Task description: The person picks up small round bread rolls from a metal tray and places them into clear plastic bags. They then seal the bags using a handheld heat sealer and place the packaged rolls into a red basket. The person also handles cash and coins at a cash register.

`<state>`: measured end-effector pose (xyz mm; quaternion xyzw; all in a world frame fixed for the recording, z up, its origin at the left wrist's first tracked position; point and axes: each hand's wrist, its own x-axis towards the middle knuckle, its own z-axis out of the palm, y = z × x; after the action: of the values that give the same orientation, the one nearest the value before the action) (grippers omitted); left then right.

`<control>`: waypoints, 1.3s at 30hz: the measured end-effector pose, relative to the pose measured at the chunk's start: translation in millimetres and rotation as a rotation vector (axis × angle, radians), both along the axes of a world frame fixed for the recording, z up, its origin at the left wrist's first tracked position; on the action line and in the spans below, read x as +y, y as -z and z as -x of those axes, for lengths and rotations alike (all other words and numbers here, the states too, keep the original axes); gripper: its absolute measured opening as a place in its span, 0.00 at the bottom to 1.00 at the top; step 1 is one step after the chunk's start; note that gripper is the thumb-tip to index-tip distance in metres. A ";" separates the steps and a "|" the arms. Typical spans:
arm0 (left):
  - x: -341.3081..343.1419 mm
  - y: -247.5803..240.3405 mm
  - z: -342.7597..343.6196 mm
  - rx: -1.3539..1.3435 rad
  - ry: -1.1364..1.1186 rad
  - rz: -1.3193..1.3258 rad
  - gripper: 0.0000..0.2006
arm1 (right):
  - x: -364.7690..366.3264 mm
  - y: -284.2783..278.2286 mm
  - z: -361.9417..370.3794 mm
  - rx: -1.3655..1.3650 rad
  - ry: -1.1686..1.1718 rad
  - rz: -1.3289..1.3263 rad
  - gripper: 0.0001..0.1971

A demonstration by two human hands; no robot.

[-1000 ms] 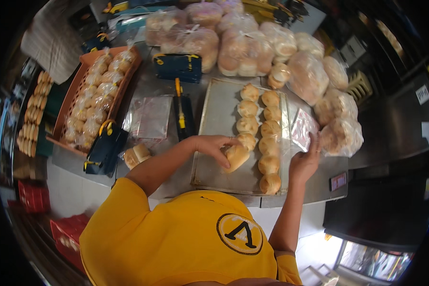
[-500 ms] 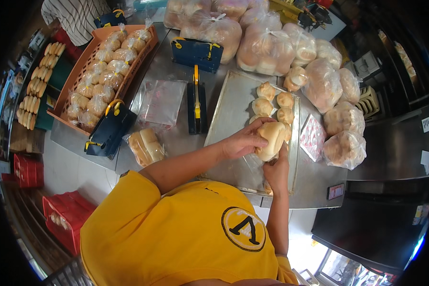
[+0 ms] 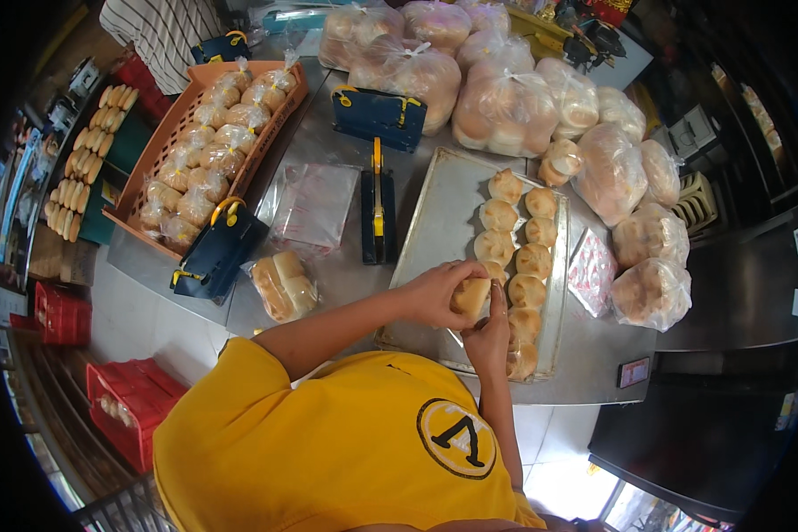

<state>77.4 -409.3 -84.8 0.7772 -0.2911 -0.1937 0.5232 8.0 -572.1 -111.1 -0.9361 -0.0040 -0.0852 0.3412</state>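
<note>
Close to my body, over the metal baking tray (image 3: 428,213), a golden-topped bread roll (image 3: 470,299) is between my two hands. My left hand (image 3: 436,293) wraps it from the left and above. From below and the right, my right hand (image 3: 488,341) closes on its near side, thumb up against it. Whether thin clear plastic covers the roll, I cannot tell. Just right of my hands, two rows of golden buns (image 3: 533,261) with pointed tops stand on the tray; my hands hide part of the left row.
Bagged bread (image 3: 505,106) lines the table's back and right. Dark blue bag sealers (image 3: 379,213) stand left of the tray, near flat plastic bags (image 3: 315,208) and a packed loaf (image 3: 284,285). An orange crate (image 3: 124,208) holds bagged buns. A phone (image 3: 633,372) lies at the right edge.
My hands have drawn the roll down and slightly left, nearer my body, and turned it. More buns in the right row now show. The whole view has shifted slightly.
</note>
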 end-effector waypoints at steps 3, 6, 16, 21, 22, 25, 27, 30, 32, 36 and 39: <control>6.1 12.8 5.2 -0.238 -0.029 0.000 0.36 | 7.5 -8.8 -3.4 0.173 0.005 -0.153 0.40; 5.8 23.5 13.4 -0.269 -0.085 0.151 0.34 | 13.1 -19.9 -1.3 0.065 -0.044 -0.099 0.40; 30.9 26.8 32.4 -0.243 0.031 -0.193 0.31 | 37.6 -32.2 9.7 0.166 -0.109 -0.018 0.41; 44.2 26.1 34.2 -0.370 -0.059 -0.280 0.30 | 47.5 -44.8 4.9 0.249 -0.210 -0.030 0.39; 44.6 23.9 36.5 -0.456 -0.065 -0.271 0.29 | 49.8 -42.0 6.1 0.242 -0.238 -0.038 0.39; 42.6 48.4 33.3 -0.721 -0.039 -0.295 0.27 | 62.6 -30.8 8.7 0.109 -0.334 0.000 0.38; 44.7 55.4 38.5 -0.620 -0.017 -0.268 0.23 | 63.1 -33.2 4.3 0.125 -0.327 -0.045 0.38; 42.7 51.2 37.7 -0.573 0.034 -0.396 0.20 | 57.1 -43.6 -3.0 0.266 -0.255 -0.149 0.38; 36.4 41.3 31.8 -0.608 0.068 -0.410 0.18 | 63.7 -39.0 0.4 0.231 -0.275 -0.096 0.38; 22.1 57.9 21.2 -0.627 0.133 -0.209 0.15 | 53.5 -45.1 -7.3 0.229 -0.236 -0.080 0.37; 1.4 76.2 21.2 -0.571 0.184 -0.105 0.12 | 46.1 -39.9 -1.0 0.297 -0.225 -0.044 0.37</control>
<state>56.2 -407.8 -161.0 0.7965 -0.4852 -0.0288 0.3597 9.0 -526.1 -71.1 -0.9243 -0.0565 0.0928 0.3659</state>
